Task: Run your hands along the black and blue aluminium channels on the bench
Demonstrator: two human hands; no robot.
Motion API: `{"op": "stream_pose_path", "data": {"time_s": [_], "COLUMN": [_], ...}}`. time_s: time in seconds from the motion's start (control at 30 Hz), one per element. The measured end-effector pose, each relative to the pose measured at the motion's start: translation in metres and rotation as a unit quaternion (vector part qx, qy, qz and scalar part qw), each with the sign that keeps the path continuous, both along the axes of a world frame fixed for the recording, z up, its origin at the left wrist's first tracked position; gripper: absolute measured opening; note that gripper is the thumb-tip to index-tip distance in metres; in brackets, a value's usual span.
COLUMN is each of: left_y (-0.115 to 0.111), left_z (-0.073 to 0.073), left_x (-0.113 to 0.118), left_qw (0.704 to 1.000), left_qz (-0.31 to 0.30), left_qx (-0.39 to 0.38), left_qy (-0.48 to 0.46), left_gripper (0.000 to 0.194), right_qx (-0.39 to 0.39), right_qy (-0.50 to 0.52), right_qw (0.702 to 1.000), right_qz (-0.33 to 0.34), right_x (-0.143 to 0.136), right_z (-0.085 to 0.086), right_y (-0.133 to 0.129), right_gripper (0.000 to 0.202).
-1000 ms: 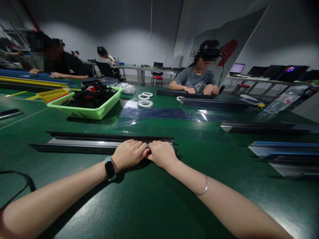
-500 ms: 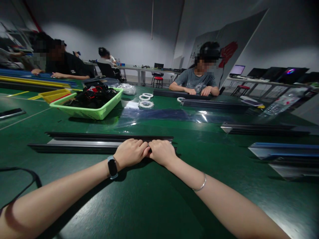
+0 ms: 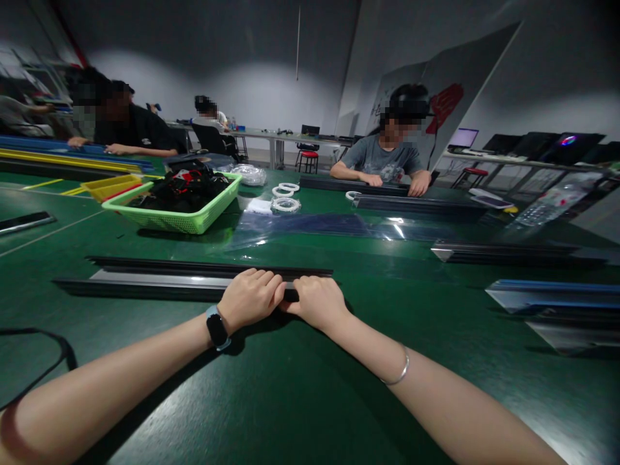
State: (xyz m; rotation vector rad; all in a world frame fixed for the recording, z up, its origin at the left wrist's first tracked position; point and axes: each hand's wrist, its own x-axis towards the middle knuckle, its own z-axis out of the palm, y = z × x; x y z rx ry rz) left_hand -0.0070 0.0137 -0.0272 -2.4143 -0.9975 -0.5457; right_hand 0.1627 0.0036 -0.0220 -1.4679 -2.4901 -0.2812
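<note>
A long black channel profile [image 3: 145, 285] with a silvery inner face lies crosswise on the green table [image 3: 300, 400]. My left hand [image 3: 252, 297], with a banded watch at its wrist, has its fingers curled over the near wall of the profile. Close beside it, my right hand [image 3: 320, 302] is wrapped over the same wall at the profile's right end. A narrow gap separates the two hands. Both sets of fingertips are hidden inside the channel, so anything small under them cannot be seen.
Behind the profile stand a green basket [image 3: 194, 223] of dark gear and several white tape rolls [image 3: 285, 205]. Clear plastic film [image 3: 310, 225] lies farther back. More profiles [image 3: 557, 296] and a plastic bottle [image 3: 552, 200] are at right. Across the table, a co-worker [image 3: 387, 158] handles another profile.
My right hand has shifted slightly right, opening a small gap from my left hand. The profile lies nearly as before. The co-worker's one hand has moved toward the end of their profile.
</note>
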Motion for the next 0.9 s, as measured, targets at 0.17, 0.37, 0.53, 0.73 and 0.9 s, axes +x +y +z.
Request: {"op": "stream_pose_path", "data": {"time_s": [0.17, 0.37, 0.53, 0.73, 0.9], "left_y": [0.0, 0.002, 0.004, 0.004, 0.003], "left_z": [0.001, -0.002, -0.003, -0.002, -0.002], "left_x": [0.004, 0.003, 0.004, 0.004, 0.003], "left_qw": [0.999, 0.999, 0.999, 0.999, 0.999], "left_qz": [-0.033, -0.024, -0.012, -0.014, -0.012], "left_qx": [-0.018, -0.048, -0.053, -0.044, -0.051], "left_qy": [0.008, 0.007, -0.002, -0.004, -0.002], "left_gripper": [0.028, 0.03, 0.029, 0.029, 0.031], "right_qx": [-0.026, -0.033, -0.008, 0.032, 0.011], "right_qy": [-0.026, -0.03, -0.012, 0.004, 0.007], "right_qw": [0.999, 0.998, 0.999, 0.999, 0.999], "right_qz": [0.019, 0.039, 0.043, 0.025, -0.031], "right_x": [-0.001, 0.0, 0.002, -0.003, -0.011], "right_z": [0.002, 0.002, 0.001, 0.0, -0.001], "right_y": [0.003, 0.007, 0.008, -0.002, -0.013], "right_gripper": [0.033, 0.033, 0.03, 0.024, 0.019]}}
